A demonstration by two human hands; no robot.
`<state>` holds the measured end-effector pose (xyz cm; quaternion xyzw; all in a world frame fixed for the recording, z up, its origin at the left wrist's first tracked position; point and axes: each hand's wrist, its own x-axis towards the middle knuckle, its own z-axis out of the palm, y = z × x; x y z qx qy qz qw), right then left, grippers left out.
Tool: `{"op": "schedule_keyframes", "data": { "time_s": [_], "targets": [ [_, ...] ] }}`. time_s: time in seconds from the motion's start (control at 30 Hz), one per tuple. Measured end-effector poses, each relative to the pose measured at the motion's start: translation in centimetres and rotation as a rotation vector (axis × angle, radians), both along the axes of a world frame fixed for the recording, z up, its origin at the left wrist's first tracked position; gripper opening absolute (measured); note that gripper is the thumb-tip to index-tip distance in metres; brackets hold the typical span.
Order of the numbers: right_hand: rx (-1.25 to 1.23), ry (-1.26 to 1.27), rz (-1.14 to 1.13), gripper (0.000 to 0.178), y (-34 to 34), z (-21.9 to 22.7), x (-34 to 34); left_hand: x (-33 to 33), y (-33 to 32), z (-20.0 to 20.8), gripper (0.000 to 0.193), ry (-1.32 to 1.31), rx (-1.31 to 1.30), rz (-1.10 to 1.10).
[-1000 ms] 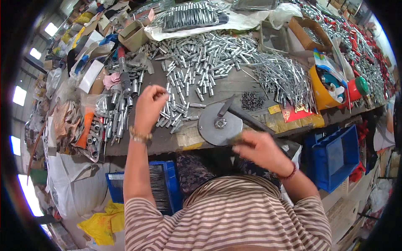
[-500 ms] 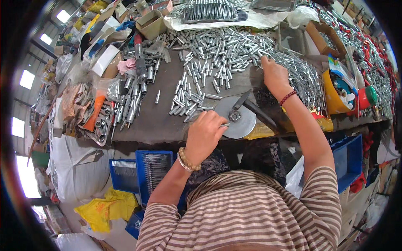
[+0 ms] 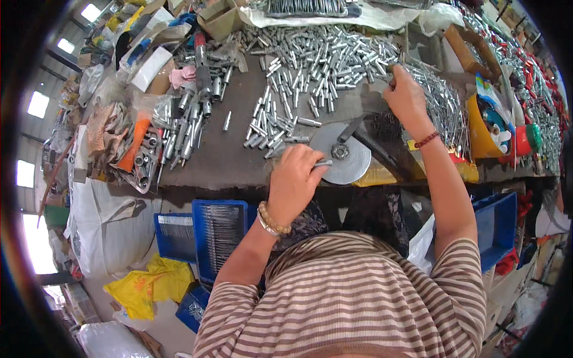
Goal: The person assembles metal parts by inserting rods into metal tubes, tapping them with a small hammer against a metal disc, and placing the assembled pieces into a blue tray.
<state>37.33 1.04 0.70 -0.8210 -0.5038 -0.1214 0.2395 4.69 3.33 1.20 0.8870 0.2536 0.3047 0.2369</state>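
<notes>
Around a grey metal disc (image 3: 359,166) at the near edge of a crowded workshop bench (image 3: 236,164), taken here as the clock's centre, an orange-handled tool (image 3: 132,149) lies at nine o'clock amid metal fittings, seemingly parked aside to leave the middle free. Below the bench at eight o'clock, a blue crate (image 3: 221,238) holds thin rods laid side by side, probably to keep them orderly.

Closer in, also at eight, the worker's left hand (image 3: 293,182) grips a short metal piece (image 3: 324,163), its end projecting over the disc, likely pinched there to leave the tip exposed. The knuckles face up, the fingers curl tightly, and the forearm slants in from seven o'clock. Whether the piece touches the disc cannot be told.

A heap of silvery cylinders (image 3: 325,68) spreads toward twelve, apparently within easy reach. A hammer (image 3: 382,152) rests with its head by the disc's one-o'clock rim, its handle toward four.

Between one and two o'clock, the right hand (image 3: 409,98) extends to the heap's edge, thumb and forefinger drawn close; whether they hold anything is unclear. Slender rods (image 3: 444,101) lie at two, and a yellow container (image 3: 481,134) stands near three.
</notes>
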Motion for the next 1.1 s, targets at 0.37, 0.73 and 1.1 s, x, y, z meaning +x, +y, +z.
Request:
{"op": "schedule_keyframes", "data": {
  "time_s": [0.37, 0.73, 1.1],
  "targets": [
    [0.009, 0.79, 0.382, 0.013, -10.2, 1.7, -13.1, -0.5, 0.6, -0.1, 0.014, 0.033, -0.134, -0.027],
    [-0.027, 0.141, 0.447, 0.016, -10.4, 1.8, -13.7, -0.7, -0.3, 0.0, 0.015, 0.056, -0.094, -0.015],
    [0.033, 0.223, 0.503, 0.017, -10.2, 1.0, -13.8, -0.6, 0.0, -0.5, 0.017, 0.043, -0.19, -0.024]
  ]
}}
